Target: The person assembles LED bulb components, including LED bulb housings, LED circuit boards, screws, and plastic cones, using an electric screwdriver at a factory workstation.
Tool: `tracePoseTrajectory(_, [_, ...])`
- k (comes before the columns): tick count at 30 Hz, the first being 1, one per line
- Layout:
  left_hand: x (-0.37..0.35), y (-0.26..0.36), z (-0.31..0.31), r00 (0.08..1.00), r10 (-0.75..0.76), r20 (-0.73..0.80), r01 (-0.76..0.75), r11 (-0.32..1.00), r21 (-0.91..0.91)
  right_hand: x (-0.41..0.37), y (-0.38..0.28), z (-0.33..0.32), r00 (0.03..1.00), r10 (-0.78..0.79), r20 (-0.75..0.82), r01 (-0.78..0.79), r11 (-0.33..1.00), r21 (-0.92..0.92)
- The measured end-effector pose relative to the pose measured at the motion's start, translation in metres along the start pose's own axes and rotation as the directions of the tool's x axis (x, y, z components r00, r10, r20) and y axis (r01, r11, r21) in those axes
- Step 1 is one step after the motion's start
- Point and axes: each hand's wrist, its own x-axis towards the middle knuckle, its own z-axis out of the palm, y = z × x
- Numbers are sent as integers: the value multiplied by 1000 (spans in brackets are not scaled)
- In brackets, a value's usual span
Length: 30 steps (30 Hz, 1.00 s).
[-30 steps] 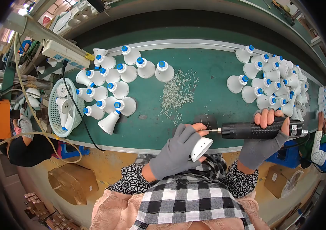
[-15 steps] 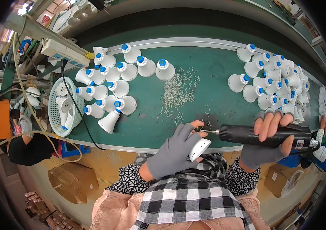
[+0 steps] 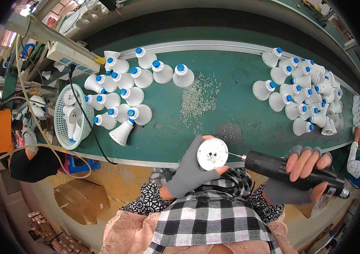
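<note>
Conveyor belt [image 3: 247, 127] lies just beyond both hands. Right hand [image 3: 300, 178] is wrapped around a black screwdriver [image 3: 269, 166], whose bit tip is at the rim of the lamp housing [image 3: 212, 154]. Left hand [image 3: 188, 171] pinches that housing. Loose screws [image 3: 197, 101] lie farther out.

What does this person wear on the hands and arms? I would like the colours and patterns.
The left hand and the right hand both wear grey gloves with the fingertips cut off. The sleeves end in black cuffs with a white ornamental print. Above the cuffs the fabric is pale pink.
</note>
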Motion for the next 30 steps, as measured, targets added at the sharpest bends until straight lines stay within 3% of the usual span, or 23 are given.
tracePoseTrajectory(4, [0, -3, 2, 994, 104, -26, -101, 989, 105, -8, 3, 11, 999, -40, 6, 40, 991, -126])
tracePoseTrajectory(7, [-2, -3, 0, 992, 122, 5, -121, 972, 204, -11, 7, -1, 993, -47, 105, 50, 998, -30])
tracePoseTrajectory(13, [-2, -4, 1, 978, 210, -18, -195, 931, 309, -13, 7, 4, 994, -33, 104, 41, 996, -78])
tracePoseTrajectory(25, [-1, -5, 2, 957, 289, 13, -267, 862, 432, -16, 8, 6, 991, 28, 129, -20, 998, -67])
tracePoseTrajectory(30, [-3, -5, 6, 982, 191, 3, -183, 933, 309, -10, 4, 5, 966, 119, 228, -109, 992, -56])
